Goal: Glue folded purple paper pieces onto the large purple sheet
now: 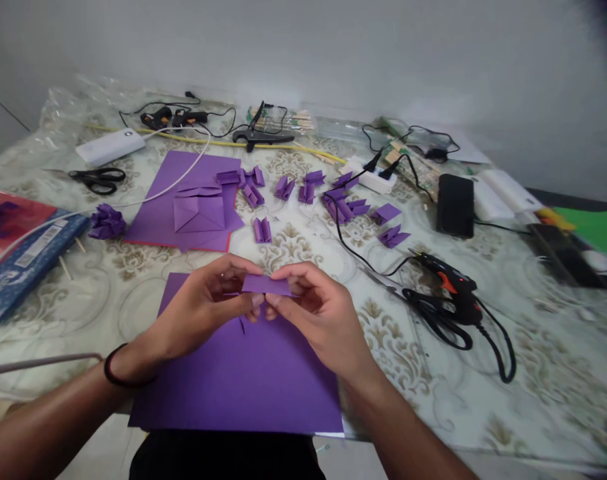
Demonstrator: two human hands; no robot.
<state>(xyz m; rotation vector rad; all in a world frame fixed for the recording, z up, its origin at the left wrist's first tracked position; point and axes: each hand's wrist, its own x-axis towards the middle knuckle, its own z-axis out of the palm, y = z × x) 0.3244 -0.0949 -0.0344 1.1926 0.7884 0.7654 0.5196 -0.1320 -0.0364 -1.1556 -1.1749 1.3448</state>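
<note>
A small folded purple paper piece (267, 285) is pinched between both hands above a large purple sheet (253, 387) at the table's near edge. My left hand (203, 303) grips its left end with thumb and fingers. The right end is held by my right hand (318, 307), thumb below and index finger on top. Beyond the hands lie several small folded purple pieces (262, 230). A larger folded purple paper (199, 213) rests on another purple sheet (158, 193) at the back left.
To the right are a black glue gun (450, 283) with its cord, black-handled scissors (438, 320) and a phone (455, 205). A white power strip (370, 175) sits at the back. On the left are other scissors (98, 179), a crumpled purple paper (106, 221) and a blue packet (33, 263).
</note>
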